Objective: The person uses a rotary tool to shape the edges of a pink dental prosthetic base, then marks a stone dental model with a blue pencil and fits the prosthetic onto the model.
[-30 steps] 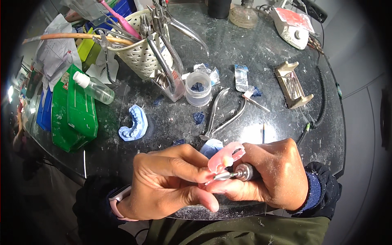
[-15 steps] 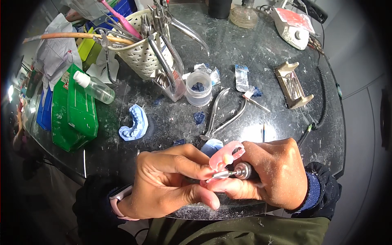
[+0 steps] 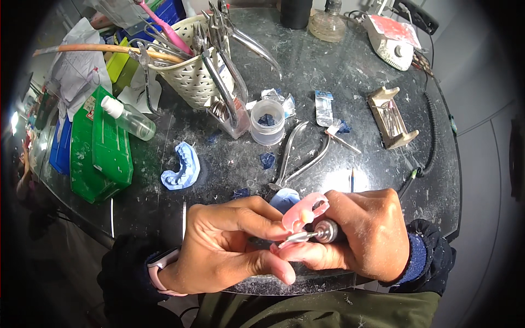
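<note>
Between my hands is a pink acrylic partial denture [image 3: 297, 215], with a pale tooth showing on it. My left hand [image 3: 229, 238] pinches its left side between thumb and fingers. My right hand [image 3: 369, 232] is wrapped round a rotary handpiece [image 3: 328, 230], most of whose body is hidden in the palm. The handpiece's metal bur [image 3: 298, 237] points left and lies against the denture's lower part; the exact contact is hard to make out. Right thumb and fingertips sit close to the denture too. Behind it a blue plaster dental model [image 3: 284, 199] is partly covered.
Another blue dental model [image 3: 181, 167] lies left. Beyond the hands are pliers [image 3: 304, 158], a clear plastic cup [image 3: 267, 123] and a wooden bur stand [image 3: 392, 120]. A white basket of pliers [image 3: 188, 82], a spray bottle [image 3: 131, 119] and a green box [image 3: 101, 153] stand back left.
The bur's tip has shifted slightly against the denture, and the denture has tilted a little. Both grips stay the same; the whole view has moved slightly.
</note>
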Demonstrator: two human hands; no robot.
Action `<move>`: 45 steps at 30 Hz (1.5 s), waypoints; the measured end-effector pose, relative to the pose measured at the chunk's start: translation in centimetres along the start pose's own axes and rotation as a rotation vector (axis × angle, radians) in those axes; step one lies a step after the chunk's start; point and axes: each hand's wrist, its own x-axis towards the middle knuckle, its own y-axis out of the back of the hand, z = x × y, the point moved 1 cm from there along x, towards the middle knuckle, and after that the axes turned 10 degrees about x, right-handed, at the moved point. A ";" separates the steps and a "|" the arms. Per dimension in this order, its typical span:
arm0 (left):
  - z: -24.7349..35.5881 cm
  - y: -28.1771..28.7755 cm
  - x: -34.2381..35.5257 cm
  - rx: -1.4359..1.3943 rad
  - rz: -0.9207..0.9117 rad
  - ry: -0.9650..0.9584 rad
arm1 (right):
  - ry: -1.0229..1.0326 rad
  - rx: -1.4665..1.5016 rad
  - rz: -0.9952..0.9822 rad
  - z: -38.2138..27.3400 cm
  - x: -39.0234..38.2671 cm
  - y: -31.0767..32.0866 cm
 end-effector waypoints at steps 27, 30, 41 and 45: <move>-0.6 -0.2 0.0 -0.139 0.003 -0.024 | 0.076 -0.068 -0.008 0.4 -0.2 0.4; -0.1 0.0 -0.2 -0.147 0.000 -0.027 | 0.147 0.066 0.305 -0.2 0.3 1.0; 1.8 0.4 0.2 0.166 0.065 -0.101 | 0.281 0.132 0.267 -0.2 0.5 0.6; 1.9 0.4 0.2 0.273 0.091 -0.128 | 0.324 0.129 0.276 -0.2 0.4 0.7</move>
